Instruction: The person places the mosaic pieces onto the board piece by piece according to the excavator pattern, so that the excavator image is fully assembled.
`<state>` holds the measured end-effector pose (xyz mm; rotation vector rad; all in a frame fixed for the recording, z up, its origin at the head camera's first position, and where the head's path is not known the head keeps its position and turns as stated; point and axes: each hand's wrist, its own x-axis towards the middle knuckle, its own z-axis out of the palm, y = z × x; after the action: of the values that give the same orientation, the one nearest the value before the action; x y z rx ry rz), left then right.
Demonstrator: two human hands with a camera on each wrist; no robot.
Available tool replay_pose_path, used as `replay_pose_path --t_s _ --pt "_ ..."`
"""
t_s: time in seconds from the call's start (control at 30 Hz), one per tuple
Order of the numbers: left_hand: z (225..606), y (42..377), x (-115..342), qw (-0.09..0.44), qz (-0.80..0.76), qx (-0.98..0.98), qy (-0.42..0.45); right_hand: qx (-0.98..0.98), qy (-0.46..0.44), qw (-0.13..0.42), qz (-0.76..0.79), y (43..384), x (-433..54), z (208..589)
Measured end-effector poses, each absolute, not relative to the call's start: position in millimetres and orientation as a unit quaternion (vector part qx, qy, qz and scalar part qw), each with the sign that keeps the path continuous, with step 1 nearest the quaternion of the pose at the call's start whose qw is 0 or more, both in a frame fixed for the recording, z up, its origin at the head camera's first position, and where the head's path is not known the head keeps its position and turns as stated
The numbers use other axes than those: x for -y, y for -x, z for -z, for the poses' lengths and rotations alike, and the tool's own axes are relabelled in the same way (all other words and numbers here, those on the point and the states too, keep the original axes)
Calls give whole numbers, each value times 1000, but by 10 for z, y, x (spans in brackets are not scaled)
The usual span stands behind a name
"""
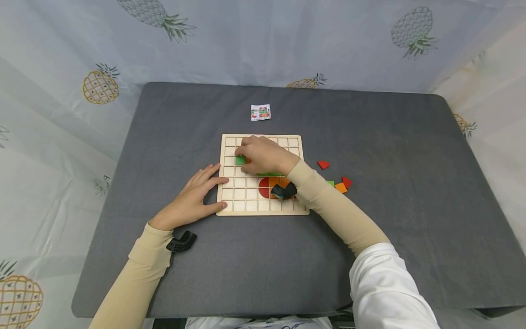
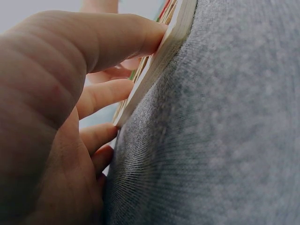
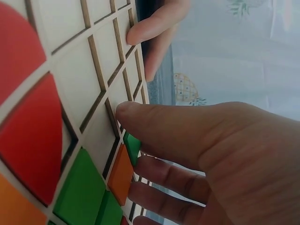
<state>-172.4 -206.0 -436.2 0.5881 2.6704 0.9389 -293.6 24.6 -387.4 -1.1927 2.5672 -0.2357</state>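
Note:
A wooden grid board (image 1: 230, 208) lies on the dark grey table, partly covered by my right hand (image 1: 267, 155). That hand reaches across the upper left cells, its fingertips at a green square tile (image 1: 240, 160). In the right wrist view the thumb rests on the grid, and relaxed fingers lie beside the green tile and an orange tile (image 3: 121, 173). More green tiles (image 3: 79, 187) and red curved pieces (image 3: 35, 136) sit in nearby cells. With fingers spread, my left hand (image 1: 191, 196) touches the board's left edge, thumb and index finger at the rim.
Right of the board lie loose pieces: a red one (image 1: 323, 164), another red one (image 1: 347, 183), an orange one (image 1: 341, 187) and a green one (image 1: 330, 183) partly behind the right sleeve. A small printed card (image 1: 260, 112) lies beyond the board.

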Motion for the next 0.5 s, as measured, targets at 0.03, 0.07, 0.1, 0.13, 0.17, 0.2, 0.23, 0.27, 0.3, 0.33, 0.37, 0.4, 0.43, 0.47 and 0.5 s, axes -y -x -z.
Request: replay_pose_path --t_s 0.03,0.07,0.1,0.13,0.17,0.2,0.23,0.27,0.3,0.33,0.37,0.4,0.43,0.47,0.5 --pt "4363 1723 2061 125 -322 -917 -202 -893 417 151 80 2930 -247 3872" --pt "4364 1721 2063 124 -321 -917 -202 -892 418 152 80 2924 -247 3868" --pt "4365 1719 2063 124 -321 -917 -202 -892 419 152 78 2916 -247 3866" --pt "4367 1717 2064 124 -321 -917 -202 -891 421 153 76 2912 -247 3864" --pt "4367 1715 2065 124 -321 -917 -202 -890 422 153 74 2907 -249 3861" --pt "4367 1713 2064 124 -322 -917 -201 -890 422 152 74 2904 -253 3856" --pt "4367 1710 2063 124 -322 -917 -200 -891 422 152 75 2901 -262 3849" --pt "4367 1710 2063 124 -323 -917 -201 -891 421 149 78 2901 -275 3841" --pt "4366 1710 2061 124 -323 -916 -201 -892 418 148 86 2902 -293 3829" --pt "4365 1710 2061 124 -323 -916 -201 -892 416 146 96 2907 -315 3813" --pt "4364 1712 2060 124 -323 -916 -202 -892 416 142 108 2912 -343 3795" --pt "4362 1714 2059 124 -323 -916 -203 -891 415 139 123 2921 -376 3774" --pt "4360 1717 2058 124 -324 -916 -203 -889 414 138 139 2929 -414 3749" --pt "4356 1719 2057 124 -324 -916 -204 -887 412 138 156 2937 -456 3725" --pt "4352 1722 2056 124 -324 -915 -205 -885 411 139 171 2944 -503 3697"
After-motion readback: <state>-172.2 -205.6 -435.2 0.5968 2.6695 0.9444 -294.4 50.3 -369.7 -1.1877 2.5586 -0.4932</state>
